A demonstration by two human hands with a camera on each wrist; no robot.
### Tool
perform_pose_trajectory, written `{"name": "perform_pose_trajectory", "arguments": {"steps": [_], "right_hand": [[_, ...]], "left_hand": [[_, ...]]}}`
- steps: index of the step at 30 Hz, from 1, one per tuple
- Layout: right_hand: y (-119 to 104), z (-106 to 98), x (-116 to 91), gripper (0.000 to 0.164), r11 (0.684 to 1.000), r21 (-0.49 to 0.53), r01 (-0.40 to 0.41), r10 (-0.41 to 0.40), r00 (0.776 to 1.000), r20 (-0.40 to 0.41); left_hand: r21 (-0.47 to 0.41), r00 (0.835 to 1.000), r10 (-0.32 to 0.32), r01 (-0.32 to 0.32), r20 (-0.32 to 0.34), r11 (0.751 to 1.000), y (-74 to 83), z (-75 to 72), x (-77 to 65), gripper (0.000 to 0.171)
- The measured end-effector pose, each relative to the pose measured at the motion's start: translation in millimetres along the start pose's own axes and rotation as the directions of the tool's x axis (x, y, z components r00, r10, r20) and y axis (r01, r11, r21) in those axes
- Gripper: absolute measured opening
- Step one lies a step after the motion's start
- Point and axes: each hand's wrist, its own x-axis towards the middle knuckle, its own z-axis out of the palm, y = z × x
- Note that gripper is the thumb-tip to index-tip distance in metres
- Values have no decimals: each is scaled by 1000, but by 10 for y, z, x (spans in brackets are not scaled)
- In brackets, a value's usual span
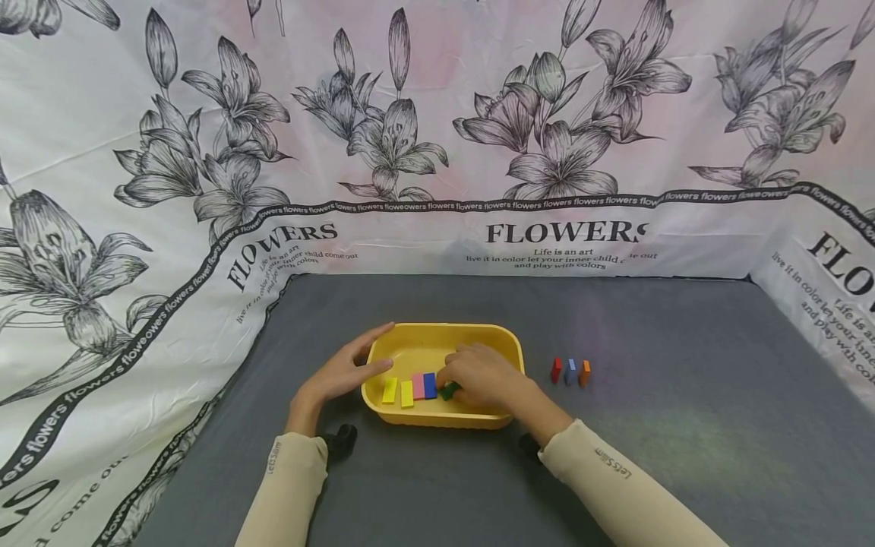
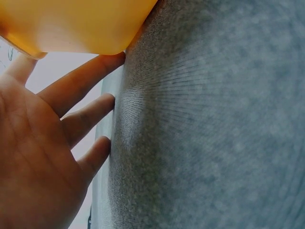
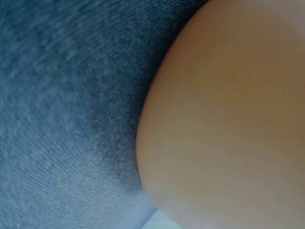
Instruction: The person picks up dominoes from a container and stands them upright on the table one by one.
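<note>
A yellow plastic tray [image 1: 437, 418] sits on the grey table. My left hand [image 1: 345, 372] is at its left side, thumb reaching over the rim; in the left wrist view its fingers spread straight, the index fingertip against the tray's underside. Inside the tray, the curled fingers of my right hand [image 1: 481, 374] pinch a green block [image 1: 449, 390], partly hidden by them. Left of it lie a blue block [image 1: 430, 385], a pink block [image 1: 418, 386] and two yellow blocks, one yellow block [image 1: 407, 394] beside the pink and another yellow block [image 1: 390, 390] farther left.
Right of the tray a red block [image 1: 557, 370], a light blue block [image 1: 570, 371] and an orange block [image 1: 584, 373] stand upright in a row. A flower-printed cloth [image 1: 560, 175] hangs behind and beside the grey table [image 1: 683, 425]. A blurred tan surface fills much of the right wrist view.
</note>
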Motion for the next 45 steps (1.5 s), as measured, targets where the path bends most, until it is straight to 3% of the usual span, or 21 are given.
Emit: {"name": "perform_pose_trajectory", "arguments": {"steps": [6, 20, 25, 32, 41, 45], "right_hand": [[-1, -7, -16, 19, 1000, -10, -6, 6, 1000, 15], [182, 25, -183, 26, 972, 234, -35, 61, 993, -105], [226, -57, -259, 30, 934, 356, -41, 109, 979, -175], [313, -91, -370, 31, 829, 557, 43, 164, 935, -315], [404, -122, -602, 32, 752, 657, 47, 277, 882, -380], [475, -129, -725, 33, 737, 675, 29, 324, 862, -391]], "left_hand": [[-4, 1000, 3, -3, 1, 1000, -4, 0, 8, 68], [-11, 1000, 21, -21, 11, 1000, -30, 6, 12, 68], [-8, 1000, 16, -16, 7, 1000, -21, 6, 9, 68], [-6, 1000, 16, -16, 5, 1000, -26, 3, 3, 68], [-5, 1000, 0, 0, -1, 1000, -24, 20, 17, 69], [-3, 1000, 0, 0, 2, 1000, -30, 17, 19, 69]]}}
